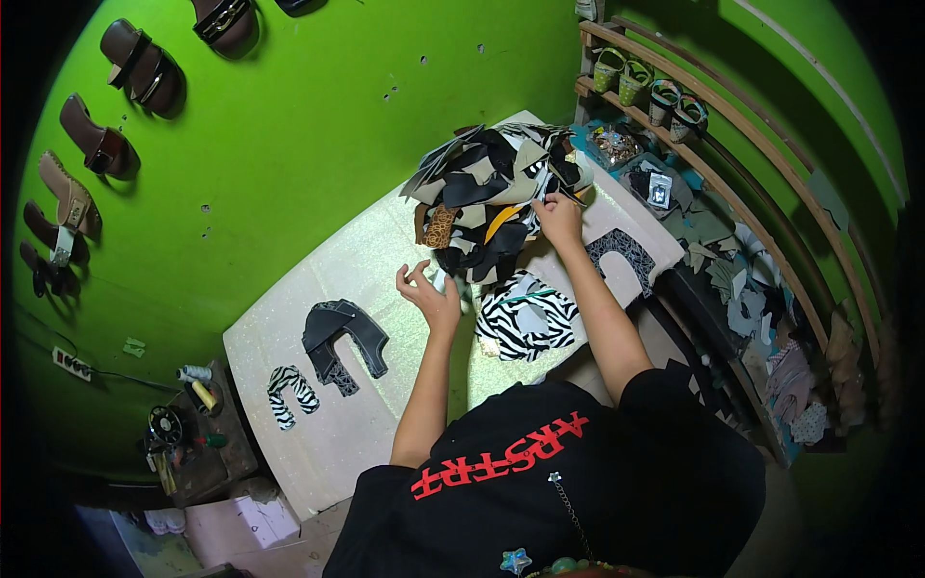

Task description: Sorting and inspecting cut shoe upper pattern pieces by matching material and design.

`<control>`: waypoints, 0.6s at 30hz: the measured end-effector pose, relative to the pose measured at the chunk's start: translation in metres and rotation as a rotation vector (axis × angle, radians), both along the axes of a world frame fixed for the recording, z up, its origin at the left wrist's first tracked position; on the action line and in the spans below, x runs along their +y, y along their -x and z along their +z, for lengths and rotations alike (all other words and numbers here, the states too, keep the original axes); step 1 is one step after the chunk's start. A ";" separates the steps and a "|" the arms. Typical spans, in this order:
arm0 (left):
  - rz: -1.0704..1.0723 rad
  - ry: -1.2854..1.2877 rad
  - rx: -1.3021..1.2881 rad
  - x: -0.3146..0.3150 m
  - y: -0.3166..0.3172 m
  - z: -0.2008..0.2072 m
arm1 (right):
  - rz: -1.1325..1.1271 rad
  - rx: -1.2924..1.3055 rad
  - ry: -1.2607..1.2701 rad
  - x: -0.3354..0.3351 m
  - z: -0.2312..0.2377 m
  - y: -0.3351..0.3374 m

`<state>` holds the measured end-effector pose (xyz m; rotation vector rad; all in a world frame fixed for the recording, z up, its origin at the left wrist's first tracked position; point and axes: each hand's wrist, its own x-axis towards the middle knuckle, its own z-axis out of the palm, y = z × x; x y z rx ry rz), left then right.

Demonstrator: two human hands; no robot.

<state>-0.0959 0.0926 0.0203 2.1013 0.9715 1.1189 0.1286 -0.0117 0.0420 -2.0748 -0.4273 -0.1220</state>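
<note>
A heap of leather and fabric scraps [482, 188] in black, beige, brown and zebra print sits at the far end of the pale table [414, 241]. My right hand [559, 220] reaches into its right side, fingers pinched together; what they hold is hard to make out. Beside the heap's near left edge, my left hand [434, 301] is raised with fingers curled and apart. A small white piece [439, 281] shows by its thumb. Zebra-print pieces [525, 323] lie between my forearms. Further left are black curved cut pieces [345, 339] and a smaller zebra-print curved piece [290, 395].
A dark patterned curved piece [621, 258] lies at the table's right end. Beyond it, a wooden rack [713, 96] holds small shoes above more scraps [742, 289]. Sandals [145, 69] hang on the green wall. A sewing machine [169, 424] stands at the lower left.
</note>
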 end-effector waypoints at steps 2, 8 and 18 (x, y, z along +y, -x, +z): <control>-0.012 0.011 -0.015 -0.006 -0.008 0.001 | -0.030 -0.059 0.021 0.003 -0.014 -0.016; 0.027 -0.029 -0.042 -0.014 -0.020 0.010 | 0.161 0.116 -0.143 -0.017 -0.045 -0.037; -0.248 -0.220 0.008 -0.038 -0.074 0.031 | 0.301 0.259 -0.483 -0.021 -0.031 -0.015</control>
